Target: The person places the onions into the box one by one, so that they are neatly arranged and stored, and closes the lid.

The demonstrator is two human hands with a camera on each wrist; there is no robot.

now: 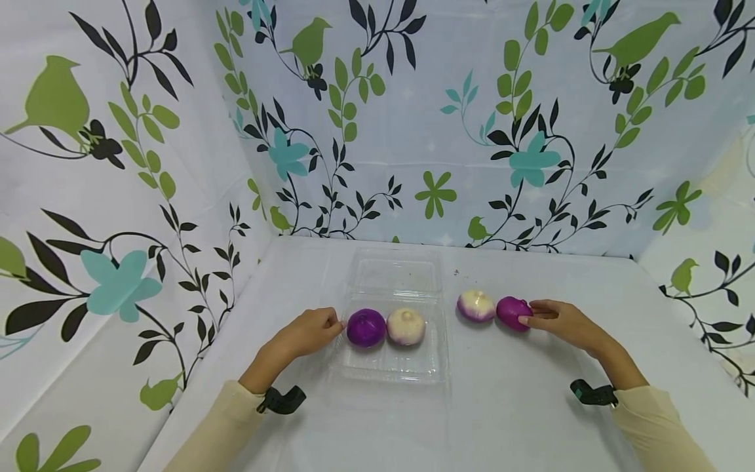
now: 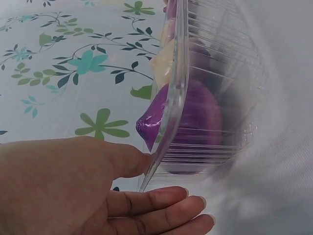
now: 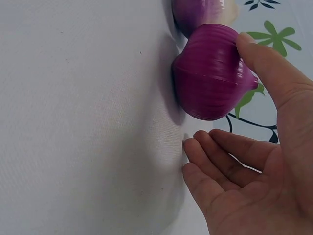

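My left hand [image 1: 310,330] pinches the near-left rim of a clear plastic clamshell container [image 2: 234,98], thumb over the edge and fingers beneath. Inside it sit a dark purple onion [image 1: 366,328] and a white turnip [image 1: 406,326] with a purple underside, side by side. To the right of the container, a white and purple turnip [image 1: 476,306] lies on the table beside a magenta-purple onion [image 1: 514,313]. My right hand [image 1: 563,321] is at that onion's right side. In the right wrist view its thumb overlaps the onion's top, while the loosely bent fingers stand apart from it.
The container's lid [image 1: 395,272] lies folded back on the white table [image 1: 501,406], toward the rear. A patterned cloth [image 1: 389,131] with birds and leaves hangs behind the table and along its sides. Both wrists wear small black cameras [image 1: 283,400].
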